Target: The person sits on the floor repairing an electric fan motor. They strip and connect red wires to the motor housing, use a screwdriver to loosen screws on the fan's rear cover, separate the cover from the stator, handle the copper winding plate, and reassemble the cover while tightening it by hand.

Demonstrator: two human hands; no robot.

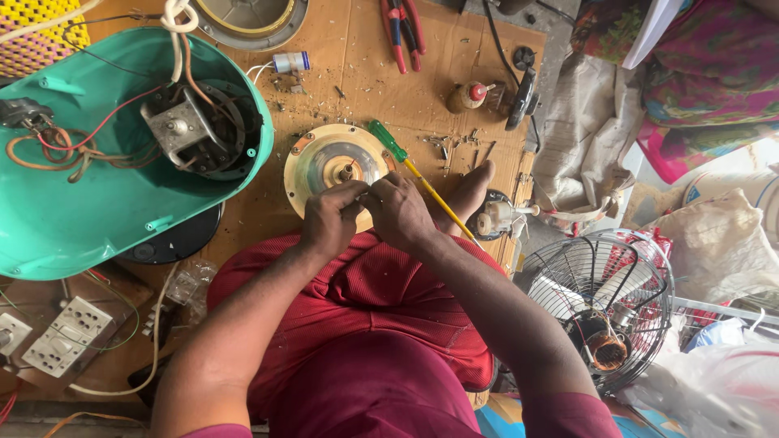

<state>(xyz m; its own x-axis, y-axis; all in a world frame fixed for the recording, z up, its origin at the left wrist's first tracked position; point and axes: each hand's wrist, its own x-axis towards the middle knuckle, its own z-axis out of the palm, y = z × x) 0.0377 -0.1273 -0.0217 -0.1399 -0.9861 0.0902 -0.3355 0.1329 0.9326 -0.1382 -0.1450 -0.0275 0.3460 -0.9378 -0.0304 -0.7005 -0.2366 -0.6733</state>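
Brass-coloured motor disc [329,162], round, with a small shaft at its centre, lies flat on the cardboard sheet [365,73] just ahead of the seated person's knees. Both hands meet at its near rim. Left hand [331,217] curls with fingers bent tight over the disc's edge; right hand [398,209] presses against it, fingers closed narrow, pinching something too small to make out. Hands touch each other at the fingertips.

Green-handled screwdriver [410,166] with a yellow shaft lies diagonally just right of the disc, its shaft passing under the right hand's side. Person's bare foot [472,193] rests beside it.

Left of the disc: a large teal plastic housing [73,211], open side up, holding a metal motor bracket [182,122] and loose red and brown wires. Red-handled pliers [399,28] lie at the far edge of the cardboard. Loose screws and metal bits scatter between pliers and disc. A wire fan guard [600,300] stands at the right, near the person's right elbow. A white switchboard [57,337] sits at lower left.
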